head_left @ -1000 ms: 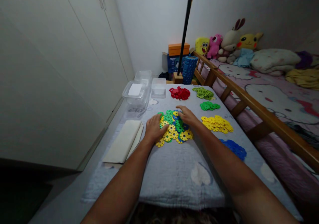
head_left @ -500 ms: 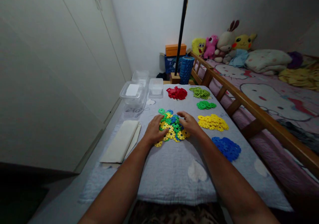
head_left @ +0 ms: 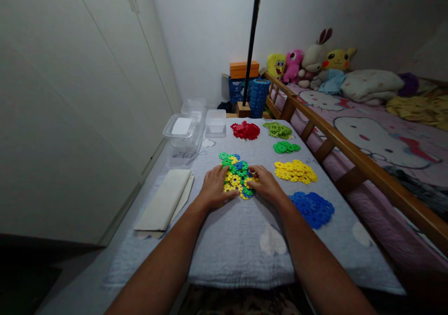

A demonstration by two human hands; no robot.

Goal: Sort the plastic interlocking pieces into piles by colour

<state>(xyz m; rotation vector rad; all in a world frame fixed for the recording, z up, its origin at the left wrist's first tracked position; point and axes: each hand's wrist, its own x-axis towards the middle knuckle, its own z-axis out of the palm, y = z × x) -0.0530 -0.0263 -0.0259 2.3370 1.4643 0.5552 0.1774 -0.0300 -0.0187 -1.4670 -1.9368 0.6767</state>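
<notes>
A mixed heap of yellow, green and blue snowflake discs (head_left: 235, 179) lies in the middle of the cloth, between my two hands. My left hand (head_left: 216, 186) is open and cupped along the heap's left side, its thumb reaching over the near yellow discs. On the opposite side my right hand (head_left: 265, 183) curves against the heap, open too, with thumb and fingers apart. Discs under the palms are hidden. Sorted piles lie around: red discs (head_left: 245, 130), lime discs (head_left: 278, 129), green discs (head_left: 286, 147), yellow discs (head_left: 296, 171) and blue discs (head_left: 312, 209).
Clear plastic containers (head_left: 180, 128) stand at the table's back left, with another clear box (head_left: 216, 121) beside them. A folded beige cloth or paper (head_left: 164, 202) lies left of my arm. A wooden bed rail (head_left: 327, 135) runs along the right; a black pole (head_left: 250, 44) rises behind.
Both hands have closed in on the mixed heap from the sides, and it is now narrower and more gathered. The sorted piles look the same; the view has shifted slightly.
</notes>
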